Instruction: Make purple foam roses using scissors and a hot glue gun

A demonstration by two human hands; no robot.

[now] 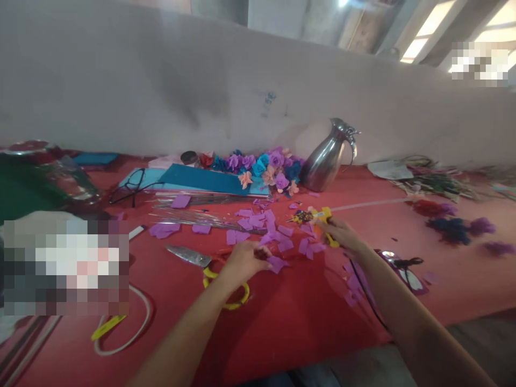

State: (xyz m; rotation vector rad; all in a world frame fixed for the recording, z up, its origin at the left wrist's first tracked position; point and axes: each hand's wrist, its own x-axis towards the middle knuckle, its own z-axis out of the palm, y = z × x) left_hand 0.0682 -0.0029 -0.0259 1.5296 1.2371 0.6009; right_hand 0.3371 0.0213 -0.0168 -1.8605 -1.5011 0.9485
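My left hand is closed in a pinch on a purple paper piece lying on the red table. My right hand grips a yellow glue gun, its nozzle pointing left over scattered purple paper pieces. Scissors with yellow handles lie just under my left wrist. A black cord runs back along my right forearm.
A steel jug stands at the wall behind a cluster of purple, blue and peach paper flowers. Blue paper sheets and thin wire stems lie at the left. More flowers and stems lie at the right. A white cable loops near the front edge.
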